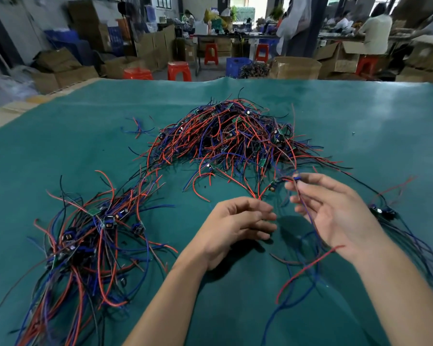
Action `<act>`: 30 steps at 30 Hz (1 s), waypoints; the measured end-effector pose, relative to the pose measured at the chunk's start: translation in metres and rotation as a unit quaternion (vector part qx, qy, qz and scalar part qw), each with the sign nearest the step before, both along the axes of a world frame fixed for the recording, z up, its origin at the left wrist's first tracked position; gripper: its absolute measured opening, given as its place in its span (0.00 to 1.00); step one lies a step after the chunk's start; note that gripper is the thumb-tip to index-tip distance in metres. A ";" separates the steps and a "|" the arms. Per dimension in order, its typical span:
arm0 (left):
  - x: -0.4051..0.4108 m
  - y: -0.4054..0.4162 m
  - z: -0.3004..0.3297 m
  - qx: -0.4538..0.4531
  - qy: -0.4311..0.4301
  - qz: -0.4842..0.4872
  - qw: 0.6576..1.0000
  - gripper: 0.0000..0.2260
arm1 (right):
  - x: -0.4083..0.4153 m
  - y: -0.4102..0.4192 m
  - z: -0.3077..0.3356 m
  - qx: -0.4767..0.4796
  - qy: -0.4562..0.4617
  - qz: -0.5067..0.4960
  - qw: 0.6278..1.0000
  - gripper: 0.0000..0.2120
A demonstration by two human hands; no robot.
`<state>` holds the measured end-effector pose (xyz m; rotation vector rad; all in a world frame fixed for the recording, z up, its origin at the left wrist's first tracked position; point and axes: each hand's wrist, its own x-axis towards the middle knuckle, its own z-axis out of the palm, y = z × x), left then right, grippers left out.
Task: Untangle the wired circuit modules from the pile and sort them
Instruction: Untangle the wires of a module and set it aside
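A big tangled pile (235, 136) of small circuit modules with red, blue and black wires lies at the middle of the green table (360, 116). A second heap of modules (90, 236) lies at the near left. My right hand (335, 213) is raised with the palm up and pinches a small blue module (296, 178) at its fingertips; the module's red and blue wires (308, 268) hang down across the palm toward the table. My left hand (238, 226) hovers beside it, fingers loosely curled and holding nothing. Another module (272, 187) lies just beyond the hands.
A few more modules with dark wires (385, 211) lie at the right edge of the table. Beyond the far table edge stand red stools (179, 71), cardboard boxes (295, 67) and blue crates. People work at benches in the background.
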<state>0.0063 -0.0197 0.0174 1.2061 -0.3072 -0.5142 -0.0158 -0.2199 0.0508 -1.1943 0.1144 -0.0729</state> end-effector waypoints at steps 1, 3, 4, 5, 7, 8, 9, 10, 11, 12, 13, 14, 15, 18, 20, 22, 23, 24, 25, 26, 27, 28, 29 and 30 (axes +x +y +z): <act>0.000 0.000 0.000 0.001 -0.001 -0.001 1.000 0.08 | 0.000 0.004 -0.002 -0.002 -0.007 0.003 1.000 0.12; 0.000 -0.001 0.000 -0.002 -0.003 -0.001 1.000 0.07 | -0.001 0.014 -0.007 -0.042 -0.016 0.008 0.999 0.12; 0.000 -0.002 0.000 -0.006 -0.003 0.000 1.000 0.07 | -0.002 0.019 -0.009 -0.076 -0.016 0.011 0.997 0.12; 0.000 -0.002 0.000 -0.009 -0.005 0.002 1.000 0.08 | -0.002 0.025 -0.012 -0.109 -0.018 0.012 0.994 0.11; 0.000 -0.003 -0.001 -0.007 -0.013 0.011 1.000 0.07 | -0.002 0.032 -0.017 -0.145 -0.025 0.006 0.989 0.10; 0.000 -0.002 -0.001 -0.004 -0.019 0.016 1.000 0.07 | -0.002 0.035 -0.018 -0.150 -0.026 0.000 0.988 0.10; 0.000 -0.002 -0.002 0.001 -0.025 0.021 0.999 0.07 | -0.002 0.035 -0.018 -0.149 -0.027 -0.007 0.988 0.09; 0.000 -0.002 -0.003 0.004 -0.028 0.024 0.999 0.07 | -0.003 0.035 -0.017 -0.145 -0.029 -0.011 0.989 0.10; 0.000 -0.002 -0.003 0.005 -0.025 0.028 0.999 0.06 | -0.004 0.035 -0.016 -0.139 -0.034 -0.010 0.990 0.10; 0.001 -0.001 -0.003 0.002 -0.017 0.033 0.999 0.05 | -0.005 0.036 -0.016 -0.132 -0.040 -0.004 0.990 0.11; 0.001 0.000 -0.003 -0.004 -0.007 0.040 0.999 0.06 | -0.005 0.037 -0.015 -0.127 -0.046 0.002 0.991 0.11; 0.002 0.000 -0.002 -0.011 0.001 0.046 0.999 0.07 | -0.006 0.038 -0.014 -0.119 -0.051 0.006 0.992 0.11; 0.002 0.001 -0.001 -0.016 0.005 0.052 0.999 0.08 | -0.006 0.039 -0.013 -0.105 -0.054 0.007 0.993 0.11; 0.003 0.001 0.000 -0.024 0.007 0.054 0.998 0.07 | -0.007 0.041 -0.011 -0.029 -0.054 -0.009 0.998 0.07; 0.004 0.001 0.000 -0.012 0.008 0.059 0.998 0.06 | -0.006 0.041 -0.010 0.007 -0.057 -0.030 0.998 0.06; 0.004 0.001 0.000 -0.005 0.009 0.062 0.998 0.07 | -0.006 0.042 -0.010 0.026 -0.062 -0.058 0.996 0.07; 0.003 0.001 0.001 -0.009 0.011 0.064 0.998 0.09 | -0.007 0.042 -0.009 0.034 -0.063 -0.067 0.995 0.08; 0.003 0.001 0.001 -0.018 0.015 0.066 0.998 0.12 | -0.006 0.041 -0.008 0.050 -0.059 -0.072 0.994 0.10; 0.003 0.001 0.002 -0.029 0.023 0.071 0.997 0.14 | -0.006 0.039 -0.006 0.082 -0.051 -0.073 0.993 0.11; 0.004 0.002 0.002 -0.038 0.032 0.076 0.996 0.16 | -0.006 0.036 -0.004 0.131 -0.039 -0.069 0.988 0.09; 0.004 0.002 0.002 -0.045 0.040 0.080 0.995 0.16 | -0.006 0.032 -0.001 0.184 -0.026 -0.059 0.981 0.08; 0.005 0.002 0.002 -0.048 0.048 0.084 0.994 0.15 | -0.006 0.028 0.001 0.223 -0.016 -0.046 0.974 0.06; 0.005 0.002 0.002 -0.048 0.053 0.084 0.994 0.15 | -0.006 0.024 0.003 0.239 -0.011 -0.032 0.970 0.06; 0.006 0.002 0.001 -0.044 0.055 0.081 0.994 0.14 | -0.006 0.023 0.004 0.235 -0.008 -0.021 0.972 0.07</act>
